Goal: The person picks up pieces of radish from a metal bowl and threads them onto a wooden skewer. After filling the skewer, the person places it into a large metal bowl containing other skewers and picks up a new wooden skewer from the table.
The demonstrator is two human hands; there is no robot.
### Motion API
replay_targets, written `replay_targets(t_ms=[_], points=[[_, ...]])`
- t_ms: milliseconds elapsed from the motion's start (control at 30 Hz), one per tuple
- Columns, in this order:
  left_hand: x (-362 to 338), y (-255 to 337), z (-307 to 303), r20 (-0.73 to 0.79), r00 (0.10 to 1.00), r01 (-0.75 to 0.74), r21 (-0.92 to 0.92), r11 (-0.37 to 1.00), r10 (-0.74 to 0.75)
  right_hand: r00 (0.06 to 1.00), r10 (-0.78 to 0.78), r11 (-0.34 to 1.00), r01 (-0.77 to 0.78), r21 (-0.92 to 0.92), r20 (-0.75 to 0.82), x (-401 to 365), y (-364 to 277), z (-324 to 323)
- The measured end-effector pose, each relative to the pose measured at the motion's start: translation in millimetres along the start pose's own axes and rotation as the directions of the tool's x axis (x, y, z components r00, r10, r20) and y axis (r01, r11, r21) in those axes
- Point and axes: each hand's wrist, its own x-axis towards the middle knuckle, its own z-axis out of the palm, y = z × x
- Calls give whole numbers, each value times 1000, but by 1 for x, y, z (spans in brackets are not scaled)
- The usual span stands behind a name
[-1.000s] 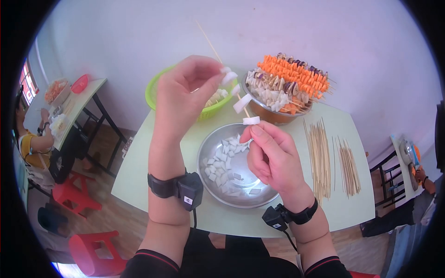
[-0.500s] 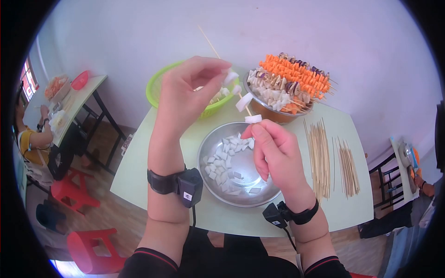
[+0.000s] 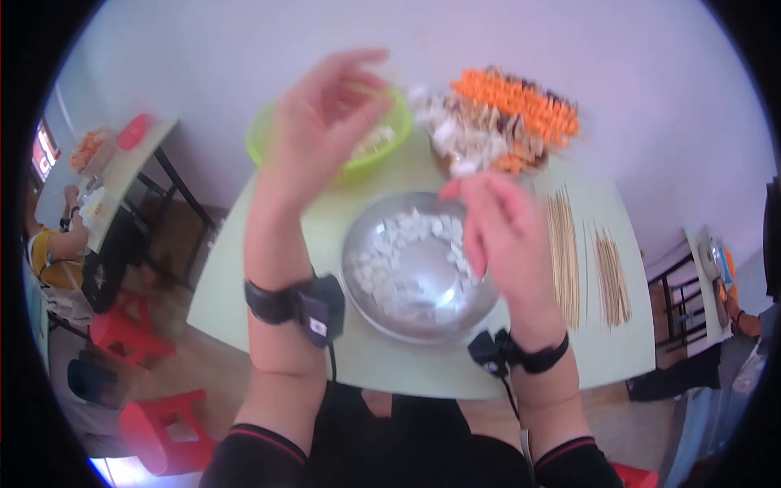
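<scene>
My left hand [image 3: 333,122] is raised in front of the green basket [image 3: 381,167], blurred, its fingers apart and nothing seen between them. My right hand [image 3: 504,228] is closed in a pinch over the right rim of a steel bowl [image 3: 358,305]. A bamboo skewer threaded with white pieces [image 3: 465,167] runs up and left from its fingertips; motion blurs it against the food behind. Inside the bowl lie many small white cut pieces [image 3: 378,272]. Loaded skewers of orange, white and purple-edged pieces [image 3: 521,106] are heaped in a second bowl behind my right hand.
Two bundles of bare bamboo skewers [image 3: 563,260] lie on the right of the pale table [image 3: 268,317]. Red stools [image 3: 167,431] stand at left. A person in yellow [image 3: 61,256] sits at another table; another person's arm [image 3: 744,324] shows far right.
My left hand has moved up and left, away from the skewer, with its fingers spreading. My right hand has shifted slightly up and right with the skewer. The view has tilted a little.
</scene>
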Motion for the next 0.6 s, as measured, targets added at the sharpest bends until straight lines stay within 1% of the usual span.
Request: replay_targets(t_ms=[33,67,100,133,167,200,233,267,300,333,400,500,533,600], points=[[0,0,1,-11,999,-33,-28,999,32,999,12,1000,-11,26,-50,0,-2,-4],[0,-2,3,-27,997,-72,-56,996,70,996,-26,999,28,26,-88,1,-4,-10],[-3,-3,3,-12,999,-35,-76,997,35,990,-67,997,71,23,-125,0,-4,-16],[-5,-5,2,121,992,30,22,999,-33,990,-38,999,41,19,-138,-1,-6,-20],[-4,-8,5,246,964,76,128,989,-106,985,-82,996,87,26,-152,0,-8,-26],[-6,-13,12,258,959,91,120,989,-120,977,-134,989,141,33,-164,-1,-10,-30],[-8,-18,19,427,899,8,197,980,-93,977,-122,991,130,33,-173,-1,-11,-33],[-10,-21,26,583,809,-95,256,962,-75,971,-152,987,157,14,-185,-2,-12,-34],[-14,-22,35,635,749,-16,302,953,-188,963,-183,983,185,-5,-198,-2,-16,-33],[-17,-26,44,643,741,-17,302,953,-191,962,-176,984,180,-1,-208,-5,-23,-30],[-25,-35,59,729,624,-85,422,903,-282,967,-120,987,140,76,-224,-12,-42,-21],[-35,-47,73,745,581,-97,464,880,-329,965,-141,982,165,94,-222,-11,-39,-31],[-36,-49,80,752,572,-101,461,882,-328,962,-150,980,176,98,-230,-10,-35,-36],[-39,-47,96,809,527,-119,374,920,-261,957,-161,974,194,117,-242,-10,-30,-45]])
